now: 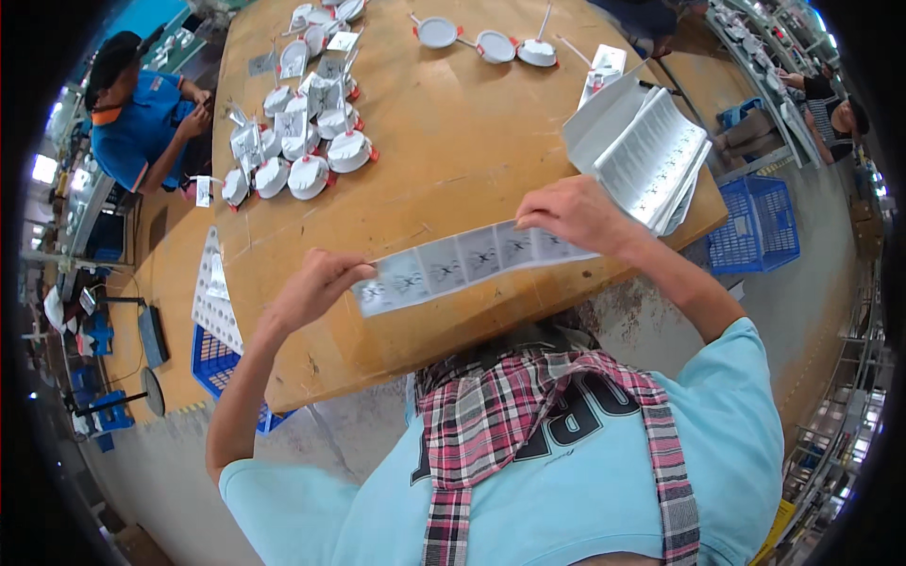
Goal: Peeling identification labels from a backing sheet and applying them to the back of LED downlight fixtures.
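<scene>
Between my two hands stretches a strip of silvery plastic pouches [447, 267] with dark print, joined end to end, over the near edge of the wooden table. My left hand [326, 283] pinches its left end between thumb and fingers. Closer to the other end, my right hand [578, 215] grips the strip's upper edge, with a bit of strip running on beyond it. Just past my right hand lies a thick stack of folded pouch strips [651, 151], fanned out at the table's right side.
Several round white downlights [309, 176] with red clips cluster at the table's [453, 132] far left; more downlights [495, 46] lie at the back. Blue crates [753, 224] stand on the floor. A person in blue [142, 113] sits at the left, another person [835, 118] at the right.
</scene>
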Tool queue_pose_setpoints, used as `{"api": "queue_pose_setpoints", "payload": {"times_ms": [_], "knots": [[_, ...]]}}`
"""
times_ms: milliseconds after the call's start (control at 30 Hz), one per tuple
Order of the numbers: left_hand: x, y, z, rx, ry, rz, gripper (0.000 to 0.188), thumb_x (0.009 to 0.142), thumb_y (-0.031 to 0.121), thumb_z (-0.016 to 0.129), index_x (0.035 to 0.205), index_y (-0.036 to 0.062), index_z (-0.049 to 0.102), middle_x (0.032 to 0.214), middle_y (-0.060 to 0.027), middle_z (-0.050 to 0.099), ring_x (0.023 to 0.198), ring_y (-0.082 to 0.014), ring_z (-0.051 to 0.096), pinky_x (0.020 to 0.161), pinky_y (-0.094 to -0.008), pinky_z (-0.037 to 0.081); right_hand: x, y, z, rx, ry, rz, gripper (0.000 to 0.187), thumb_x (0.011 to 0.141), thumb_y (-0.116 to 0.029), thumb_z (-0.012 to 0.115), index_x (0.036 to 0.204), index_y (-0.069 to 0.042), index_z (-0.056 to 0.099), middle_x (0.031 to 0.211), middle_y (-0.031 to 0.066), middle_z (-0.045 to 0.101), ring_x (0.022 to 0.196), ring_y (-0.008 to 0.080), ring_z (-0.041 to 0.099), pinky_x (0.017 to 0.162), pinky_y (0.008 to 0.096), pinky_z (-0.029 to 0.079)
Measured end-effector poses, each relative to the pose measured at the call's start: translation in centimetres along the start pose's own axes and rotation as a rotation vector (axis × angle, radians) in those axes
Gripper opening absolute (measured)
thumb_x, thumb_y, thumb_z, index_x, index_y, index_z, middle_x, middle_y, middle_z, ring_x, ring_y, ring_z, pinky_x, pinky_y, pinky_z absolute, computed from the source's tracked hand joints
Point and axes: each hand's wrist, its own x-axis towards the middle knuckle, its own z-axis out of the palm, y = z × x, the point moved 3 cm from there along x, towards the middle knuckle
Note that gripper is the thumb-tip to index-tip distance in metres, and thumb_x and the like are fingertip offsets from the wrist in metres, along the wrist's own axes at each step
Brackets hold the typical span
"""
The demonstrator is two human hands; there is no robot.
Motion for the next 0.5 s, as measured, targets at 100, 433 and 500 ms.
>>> {"api": "queue_pose_setpoints", "payload": {"times_ms": [100, 433, 500], "knots": [[-1.5, -2.2, 0.1, -0.162, -0.058, -0.124, 0.026, 0.093, 0.021, 0.057, 0.09, -0.004, 0.062, 0.064, -0.01, 0.053, 0.064, -0.0089, 0.047, 0.059, -0.0279, 0.042, -0.5, 0.3, -0.2, 0.04, -0.145, 0.082, 0.011, 0.082, -0.019, 0.067, 0.081, -0.008, 0.068, 0.072, 0.0075, 0.066, 0.064, 0.0236, 0.064, 0.059, 0.032, 0.048], [-5.0, -5.6, -4.2, -0.033, 0.215, -0.142, 0.024, 0.093, 0.019, 0.055, 0.087, -0.0045, 0.056, 0.068, -0.013, 0.052, 0.064, -0.0219, 0.045, 0.063, -0.0328, 0.041, -3.7, 4.2, -7.3, 0.085, 0.151, 0.565, 0.02, 0.093, -0.02, 0.055, 0.09, -0.003, 0.066, 0.071, 0.0047, 0.066, 0.067, 0.0134, 0.064, 0.068, 0.0252, 0.049], [-2.4, -3.6, -4.2, -0.026, 0.201, -0.097, 0.024, 0.092, 0.02, 0.057, 0.088, -0.0036, 0.056, 0.069, -0.0129, 0.054, 0.064, -0.0238, 0.048, 0.063, -0.0337, 0.042, -0.6, 4.8, -5.5, 0.453, 0.14, 0.419, 0.035, 0.099, -0.029, 0.045, 0.099, 0.001, 0.064, 0.091, 0.008, 0.067, 0.083, 0.015, 0.064, 0.079, 0.0272, 0.049]]}}
